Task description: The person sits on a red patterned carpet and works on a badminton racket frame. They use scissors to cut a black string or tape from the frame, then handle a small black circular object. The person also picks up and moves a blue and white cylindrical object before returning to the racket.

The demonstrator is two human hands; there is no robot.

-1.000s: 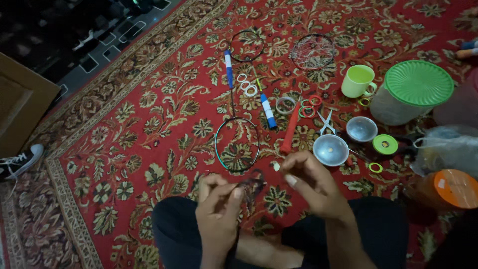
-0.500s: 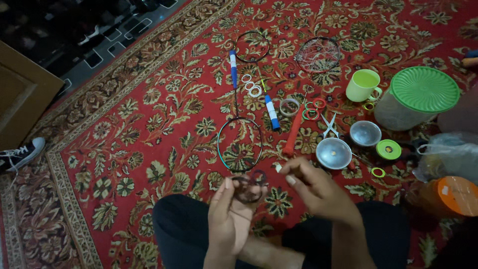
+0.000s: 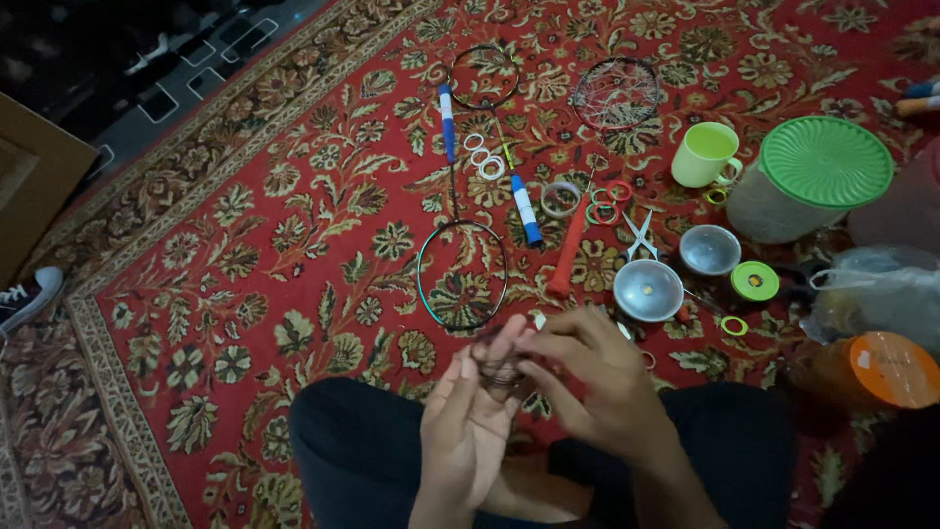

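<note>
Far right, we see a green-lidded tub (image 3: 825, 162); our left hand (image 3: 468, 431) and right hand (image 3: 592, 387) pinch a small dark ring (image 3: 494, 364) together

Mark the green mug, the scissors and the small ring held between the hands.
green mug (image 3: 705, 154), head view, on its side wall.
scissors (image 3: 639, 235), head view, at the blades' pivot.
small ring (image 3: 493, 364), head view, on its dark rim.

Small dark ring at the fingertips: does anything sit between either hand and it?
Nothing visible does. The left hand and right hand both meet at the small dark ring, fingertips on it above the lap. The metal bowl, the orange handle and the large hoop lie apart on the red carpet beyond.
</note>
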